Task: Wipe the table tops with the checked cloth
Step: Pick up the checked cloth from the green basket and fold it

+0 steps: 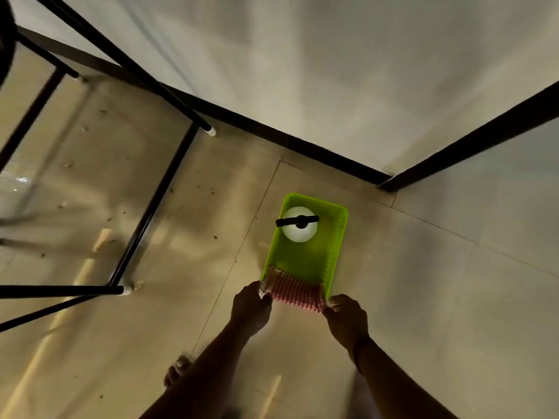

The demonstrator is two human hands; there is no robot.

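1. Red-and-white checked cloth (295,293) hangs stretched over the near end of the green tray (331,255) on the floor (423,297).
2. I see my left hand (251,308) pinching its left corner, my right hand (348,317) its right.
3. White spray bottle (299,224) stands at the tray's far end.

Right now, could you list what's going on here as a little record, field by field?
place: tiled floor in a corner of the room, beside black table legs
left hand: gripping the left end of the checked cloth
right hand: gripping the cloth's right end
cloth: red and white, stretched between both hands over the near end of the green tray
tray contents: white spray bottle with black nozzle, at the far end
floor state: scattered bits of debris
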